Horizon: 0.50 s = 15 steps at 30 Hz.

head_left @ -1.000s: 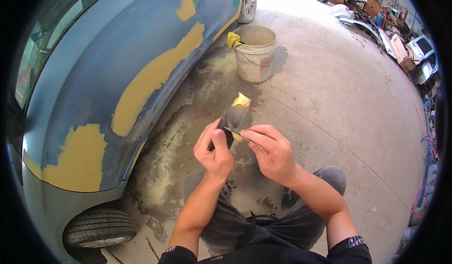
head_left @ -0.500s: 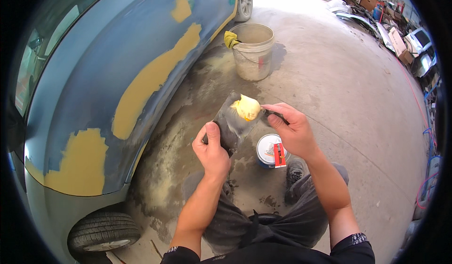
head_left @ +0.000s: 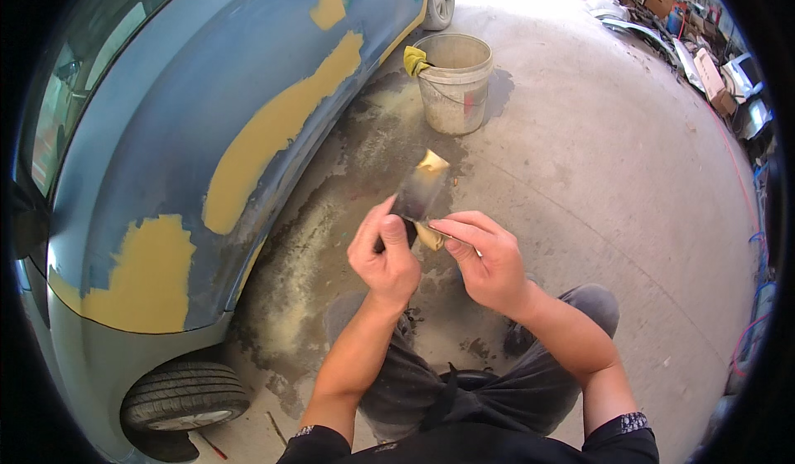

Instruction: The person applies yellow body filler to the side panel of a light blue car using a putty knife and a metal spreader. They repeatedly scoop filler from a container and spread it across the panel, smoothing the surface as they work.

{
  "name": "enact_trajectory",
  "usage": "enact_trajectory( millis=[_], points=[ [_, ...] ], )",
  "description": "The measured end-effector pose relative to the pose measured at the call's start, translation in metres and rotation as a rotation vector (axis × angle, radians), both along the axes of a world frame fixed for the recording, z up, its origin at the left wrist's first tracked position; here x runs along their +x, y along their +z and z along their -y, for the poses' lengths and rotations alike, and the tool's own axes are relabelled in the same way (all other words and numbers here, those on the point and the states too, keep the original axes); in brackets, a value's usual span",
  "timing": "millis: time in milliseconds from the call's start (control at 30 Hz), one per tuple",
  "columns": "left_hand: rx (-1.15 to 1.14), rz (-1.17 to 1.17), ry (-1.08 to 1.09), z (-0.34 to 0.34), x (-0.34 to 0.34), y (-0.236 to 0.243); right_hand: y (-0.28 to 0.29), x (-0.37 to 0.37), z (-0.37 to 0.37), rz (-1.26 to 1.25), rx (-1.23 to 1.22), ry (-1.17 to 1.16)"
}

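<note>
My left hand [head_left: 385, 253] grips a dark, flat putty board [head_left: 421, 192], its far end bearing a smear of pale yellow putty [head_left: 432, 163]. Pinched between the thumb and fingers of my right hand [head_left: 490, 264] is a thin putty knife [head_left: 439, 230], seen nearly edge-on. A lump of putty [head_left: 429, 238] hangs at the knife's tip, close beside the near end of the board; whether they touch is hard to tell. Motion blurs the board a little. My right hand and forearm hide most of the tin on the floor.
On the left stands a blue-grey car door [head_left: 166, 141] with dull yellow filler patches [head_left: 277, 137], above a front tyre [head_left: 186, 394]. A dirty white bucket [head_left: 454, 91] with a yellow cloth [head_left: 416, 61] over its rim sits ahead. Boxes and car parts line the far right.
The putty knife has moved from the board's far end to its near end, carrying a lump of putty. Less putty lies on the board. My right hand now covers the tin.
</note>
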<state>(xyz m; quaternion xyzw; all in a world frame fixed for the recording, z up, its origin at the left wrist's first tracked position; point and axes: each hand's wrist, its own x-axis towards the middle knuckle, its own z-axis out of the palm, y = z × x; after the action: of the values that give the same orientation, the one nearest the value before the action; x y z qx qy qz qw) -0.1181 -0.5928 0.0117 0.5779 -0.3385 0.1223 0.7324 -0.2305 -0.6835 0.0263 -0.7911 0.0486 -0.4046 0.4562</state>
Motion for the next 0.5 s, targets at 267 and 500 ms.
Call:
enact_trajectory(
  millis=[267,500],
  points=[
    [-0.016,-0.330,-0.276,-0.003,-0.007,0.001,0.032,-0.005,0.043,0.598,1.194,0.367],
    [-0.203,-0.475,-0.266,-0.001,0.001,0.005,0.012,-0.008,0.037,-0.157,0.130,-0.027]
  ],
)
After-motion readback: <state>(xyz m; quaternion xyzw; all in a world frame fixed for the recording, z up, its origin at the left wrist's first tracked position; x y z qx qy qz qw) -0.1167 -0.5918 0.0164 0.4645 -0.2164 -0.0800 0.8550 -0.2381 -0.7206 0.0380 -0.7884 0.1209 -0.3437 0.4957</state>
